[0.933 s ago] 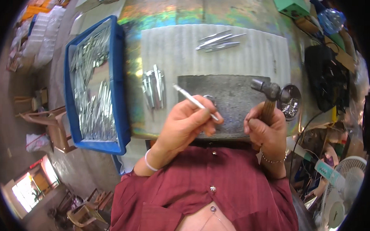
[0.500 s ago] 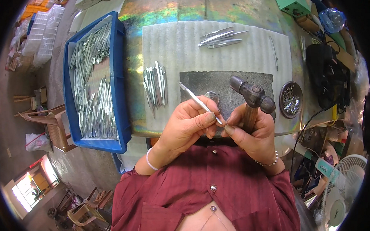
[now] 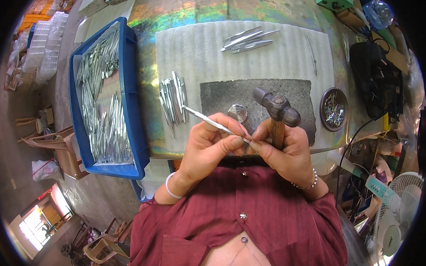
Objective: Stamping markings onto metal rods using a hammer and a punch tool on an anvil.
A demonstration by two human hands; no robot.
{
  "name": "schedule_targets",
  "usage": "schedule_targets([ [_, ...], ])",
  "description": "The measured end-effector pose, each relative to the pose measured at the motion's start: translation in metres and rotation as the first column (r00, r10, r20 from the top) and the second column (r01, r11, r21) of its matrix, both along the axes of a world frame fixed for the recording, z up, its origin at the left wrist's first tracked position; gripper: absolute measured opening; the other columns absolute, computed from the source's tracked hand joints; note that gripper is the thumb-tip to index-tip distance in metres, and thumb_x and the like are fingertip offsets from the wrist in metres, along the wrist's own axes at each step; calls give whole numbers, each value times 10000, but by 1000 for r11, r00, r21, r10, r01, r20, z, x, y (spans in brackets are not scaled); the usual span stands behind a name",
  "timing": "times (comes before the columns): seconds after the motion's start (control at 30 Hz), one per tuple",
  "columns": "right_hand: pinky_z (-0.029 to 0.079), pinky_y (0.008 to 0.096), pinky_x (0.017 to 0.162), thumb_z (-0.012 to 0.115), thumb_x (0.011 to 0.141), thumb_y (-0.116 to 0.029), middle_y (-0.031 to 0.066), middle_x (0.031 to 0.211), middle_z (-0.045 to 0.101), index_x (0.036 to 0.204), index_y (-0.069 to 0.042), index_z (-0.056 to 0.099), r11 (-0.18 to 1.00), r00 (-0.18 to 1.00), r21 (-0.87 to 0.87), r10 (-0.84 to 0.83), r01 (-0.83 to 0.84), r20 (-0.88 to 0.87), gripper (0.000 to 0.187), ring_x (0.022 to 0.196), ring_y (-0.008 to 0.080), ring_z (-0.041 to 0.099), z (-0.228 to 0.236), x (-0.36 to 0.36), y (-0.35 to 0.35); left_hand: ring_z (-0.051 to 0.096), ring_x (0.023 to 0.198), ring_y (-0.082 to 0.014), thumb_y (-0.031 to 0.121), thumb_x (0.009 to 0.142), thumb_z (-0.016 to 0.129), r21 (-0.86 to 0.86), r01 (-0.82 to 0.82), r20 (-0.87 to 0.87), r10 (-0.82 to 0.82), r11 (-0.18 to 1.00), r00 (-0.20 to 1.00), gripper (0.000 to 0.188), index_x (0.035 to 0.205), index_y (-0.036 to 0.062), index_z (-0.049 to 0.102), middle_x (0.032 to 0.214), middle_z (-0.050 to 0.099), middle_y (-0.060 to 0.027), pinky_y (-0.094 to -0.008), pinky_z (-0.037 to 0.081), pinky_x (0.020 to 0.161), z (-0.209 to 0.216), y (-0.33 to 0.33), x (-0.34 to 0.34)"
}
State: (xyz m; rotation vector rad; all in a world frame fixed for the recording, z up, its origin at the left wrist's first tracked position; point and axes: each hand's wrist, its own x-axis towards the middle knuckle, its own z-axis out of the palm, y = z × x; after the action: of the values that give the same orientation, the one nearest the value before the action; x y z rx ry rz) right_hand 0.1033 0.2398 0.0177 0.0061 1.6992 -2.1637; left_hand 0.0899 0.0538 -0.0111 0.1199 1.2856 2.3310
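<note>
My left hand (image 3: 207, 144) is closed around a slim silver metal piece (image 3: 205, 118), thin and tweezer-like, tilted with its far end up to the left. My right hand (image 3: 290, 146) grips a ball-peen hammer (image 3: 278, 105) by its wooden handle, the head standing above the fist. The thumb and forefinger of that hand also pinch at the near end of the silver piece, where both hands' fingertips meet. Behind the hands lies a dark flat slab (image 3: 219, 92) with a small shiny round object (image 3: 237, 113) on it.
Similar silver pieces (image 3: 173, 101) lie left on a white foam sheet (image 3: 187, 52), with more pieces (image 3: 248, 40) at its far side. A blue tray (image 3: 130, 83) full of them stands left. Right are a bowl (image 3: 322, 119) of small metal parts and a fan (image 3: 397, 219).
Both hands, with the silver piece and the hammer, have shifted slightly left in the picture. The silver piece tilts less steeply, and more of the round object shows.
</note>
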Motion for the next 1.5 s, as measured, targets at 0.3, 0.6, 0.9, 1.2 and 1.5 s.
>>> schedule_targets([
  [0.3, 370, 155, 475, 555, 931, -154, 50, 786, 632, 1074, 2, 564, 981, 995, 164, -102, 100, 8, 212, 531, 17, 485, -23, -4, 11, 612, 716, -127, 65, 923, 535, 164, -183, 241, 140, 969, 960, 78, 992, 49, 502, 957, 633, -139, -229, 516, 643, -14, -18, -5],
  [0.6, 464, 216, 601, 656, 828, -61, 38, 710, 614, 986, 11, 575, 926, 987, 341, -153, 163, -57, 192, 662, 60, 584, -38, -2, 8, 574, 749, -77, -12, 886, 564, -380, -209, -183, 149, 901, 972, 69, 949, 14, 571, 857, 608, -45, -199, 482, 658, -12, -4, -11],
  [0.9, 486, 213, 634, 631, 832, 1, 25, 766, 608, 1007, 21, 570, 908, 996, 410, -75, 88, -48, 186, 692, 73, 596, -35, -3, 13, 577, 715, -130, -71, 819, 600, -511, -302, -410, 81, 805, 909, 92, 888, -11, 596, 822, 605, -74, -239, 462, 636, -20, 0, -13],
  [1.2, 475, 208, 624, 633, 834, -6, 25, 760, 608, 998, 21, 575, 915, 994, 390, -85, 103, -62, 176, 688, 67, 590, -33, -4, 12, 579, 689, -160, -79, 805, 604, -548, -326, -451, 56, 770, 890, 98, 875, -11, 593, 797, 599, -91, -252, 459, 619, -19, 1, -14],
  [1.5, 473, 211, 619, 638, 830, -12, 23, 756, 613, 993, 22, 575, 902, 993, 416, -85, 112, -84, 178, 680, 65, 588, -33, -4, 11, 592, 680, -177, -89, 799, 594, -559, -321, -470, 27, 764, 882, 115, 879, -7, 583, 786, 592, -95, -263, 469, 596, -18, 1, -15],
])
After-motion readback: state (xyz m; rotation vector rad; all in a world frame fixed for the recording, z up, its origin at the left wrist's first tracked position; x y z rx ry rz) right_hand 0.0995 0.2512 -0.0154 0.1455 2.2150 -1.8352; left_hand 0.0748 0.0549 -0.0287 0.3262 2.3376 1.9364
